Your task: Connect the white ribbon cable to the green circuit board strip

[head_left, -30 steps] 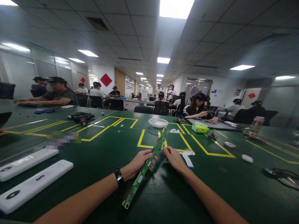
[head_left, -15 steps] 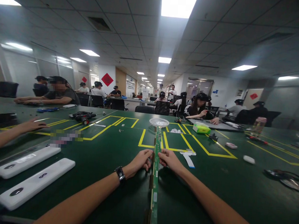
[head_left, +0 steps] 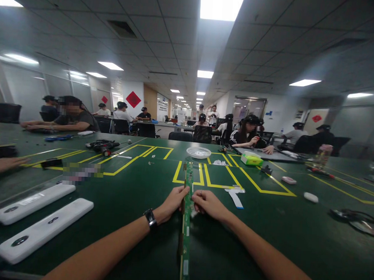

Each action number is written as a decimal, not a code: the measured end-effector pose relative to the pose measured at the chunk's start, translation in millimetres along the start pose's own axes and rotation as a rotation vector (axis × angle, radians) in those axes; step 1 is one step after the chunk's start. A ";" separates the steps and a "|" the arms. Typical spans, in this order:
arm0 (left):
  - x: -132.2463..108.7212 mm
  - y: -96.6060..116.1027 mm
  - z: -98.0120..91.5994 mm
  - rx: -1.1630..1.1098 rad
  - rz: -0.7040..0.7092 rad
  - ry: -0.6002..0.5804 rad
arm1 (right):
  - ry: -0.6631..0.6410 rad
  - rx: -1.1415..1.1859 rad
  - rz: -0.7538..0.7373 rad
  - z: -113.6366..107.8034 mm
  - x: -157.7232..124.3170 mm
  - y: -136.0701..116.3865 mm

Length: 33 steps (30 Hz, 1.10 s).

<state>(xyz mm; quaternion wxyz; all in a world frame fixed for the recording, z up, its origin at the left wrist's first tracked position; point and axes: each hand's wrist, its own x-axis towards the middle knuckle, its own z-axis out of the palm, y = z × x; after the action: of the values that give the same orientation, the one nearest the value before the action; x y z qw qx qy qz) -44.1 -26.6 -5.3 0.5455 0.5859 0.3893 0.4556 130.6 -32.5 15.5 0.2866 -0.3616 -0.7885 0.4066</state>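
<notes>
A long narrow green circuit board (head_left: 186, 230) runs straight away from me over the dark green table (head_left: 134, 203), its near end at the bottom edge of the picture. My left hand (head_left: 173, 199) pinches its left edge, a black watch on that wrist. My right hand (head_left: 207, 203) grips the right edge at the same height. Both hands have their fingers closed on the board.
Two white oblong devices (head_left: 43, 230) lie at the near left. A clear round dish (head_left: 199, 152), a green box (head_left: 251, 159), a white flat cable (head_left: 235, 197) and scissors (head_left: 354, 217) lie beyond. Another person's hand (head_left: 3, 165) rests at the left edge. Several people sit at the tables behind.
The board has swung from a slant to point straight away from me and shifted slightly left. The other person's hand at the left has pulled back.
</notes>
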 end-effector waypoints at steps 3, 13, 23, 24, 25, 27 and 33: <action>-1.1 2.6 0.3 -0.071 -0.007 0.030 | 0.139 -0.346 -0.006 -20.9 -0.6 4.1; -3.0 6.1 0.8 -0.186 -0.086 0.083 | 0.480 -1.122 0.541 -95.0 -18.8 68.8; -6.1 10.0 2.7 -0.220 -0.079 0.061 | 0.206 -0.987 0.087 -43.8 -2.0 37.0; -6.2 10.1 2.7 -0.213 -0.074 0.071 | 0.196 -0.980 0.048 -39.1 -1.2 34.4; -5.9 9.6 2.5 -0.206 -0.067 0.081 | 0.186 -0.971 0.016 -35.9 -1.0 32.5; -4.7 7.4 1.9 -0.199 -0.052 0.088 | 0.176 -0.946 -0.026 -33.6 -1.3 31.1; -1.7 2.8 1.2 -0.207 -0.056 0.097 | 0.323 -1.004 0.050 -37.6 -4.1 35.8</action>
<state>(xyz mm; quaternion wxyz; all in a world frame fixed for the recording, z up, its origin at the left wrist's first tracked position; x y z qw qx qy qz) -43.6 -28.8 -2.7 0.5962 0.4926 0.3824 0.5056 173.1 -4.8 3.4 0.1859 -0.5312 -0.8232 -0.0751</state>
